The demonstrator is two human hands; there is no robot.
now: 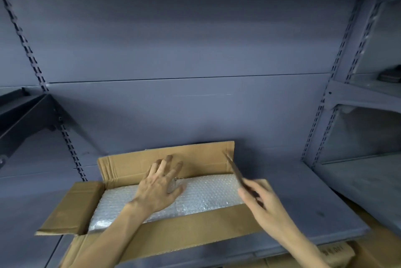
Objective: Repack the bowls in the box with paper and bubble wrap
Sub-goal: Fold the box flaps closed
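Cardboard box [138, 163]: open on a grey shelf [303, 191], flaps spread.
Bubble wrap [206, 194]: covers the box's contents; bowls hidden.
Left hand [160, 187]: fingers spread, flat on the wrap.
Right hand [260, 204]: apparently pinches the box's right flap [235, 169].

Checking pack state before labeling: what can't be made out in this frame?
- Bowls and paper: head view, not visible; bubble wrap covers the box interior.
- Box near wall: cut off by the bottom edge.
- Right end flap: seen edge-on; right hand grips it.
- Wrap under left hand: hidden.
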